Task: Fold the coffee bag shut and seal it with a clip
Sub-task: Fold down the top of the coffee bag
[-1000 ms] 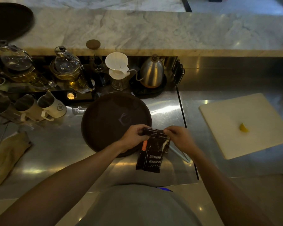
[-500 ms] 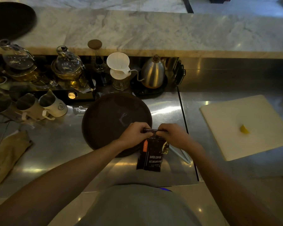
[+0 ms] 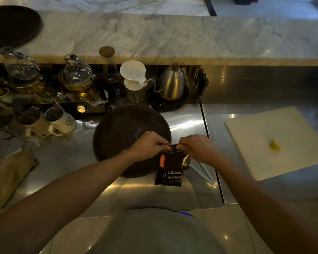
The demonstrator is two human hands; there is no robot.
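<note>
From my feed the scene is dim, and my own knuckles cover the very thing I most want to see: the top edge of the coffee bag (image 3: 170, 170). Only a thin strip of that edge shows between the two hands, so I cannot tell how far the top is folded over or how many turns it has. A pale blue object (image 3: 203, 172) pokes out from behind the bag's right side and lies on the steel counter (image 3: 187, 123); most of it is hidden and I cannot say for sure that it is the clip.

I'll take the round dark tray (image 3: 121, 136) as my landmark. The bag hangs upright just off the tray's near right rim, overlapping that rim from my viewpoint, its lower edge above the counter in front of the tray. White print reading "BAKED.COFFEE" faces me, with an orange mark near the bag's left side.

My left hand (image 3: 148, 146) is closed in a pinch on the left part of the bag's top edge, over the tray's near right portion. My right hand (image 3: 198, 147) is pinched likewise on the right part of that edge, just beyond the tray's right rim. The fingertips of the two hands nearly meet, and the whole body of the bag hangs below the grip.

Well right of the tray lies a white cutting board (image 3: 283, 143) with a small yellow wedge (image 3: 274, 145) on it. Behind the tray stands a steel kettle (image 3: 172, 83).
</note>
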